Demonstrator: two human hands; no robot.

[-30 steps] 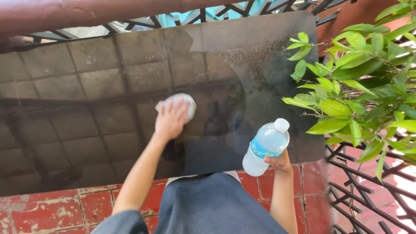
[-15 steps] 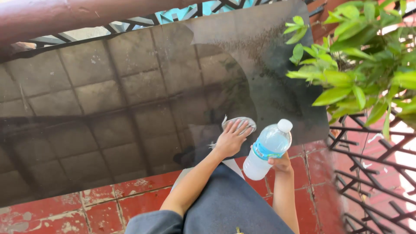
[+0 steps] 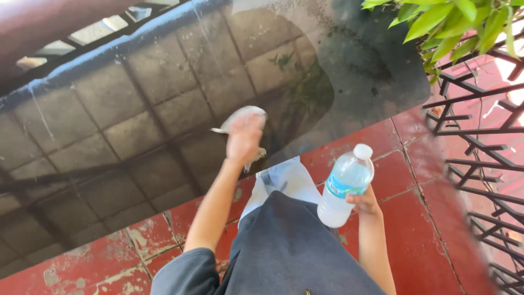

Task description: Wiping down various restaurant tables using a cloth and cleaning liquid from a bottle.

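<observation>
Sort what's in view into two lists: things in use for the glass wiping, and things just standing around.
In use:
left hand
white cloth, pressed on the glass tabletop
right hand
clear water bottle, held beside the table

Standing around:
leafy plant
dark metal railing
red tiled floor

The left hand (image 3: pixel 244 139) is pressing a crumpled white cloth (image 3: pixel 240 117) onto the large dark glass tabletop (image 3: pixel 136 125), near its front edge. To the right, off the glass and over the red tiled floor (image 3: pixel 415 180), the right hand (image 3: pixel 363 203) is gripping a clear plastic water bottle (image 3: pixel 345 186) upright. A black metal railing (image 3: pixel 480 142) is standing further right, with a green leafy plant (image 3: pixel 453 22) hanging behind it, past the tabletop's far right corner.
</observation>
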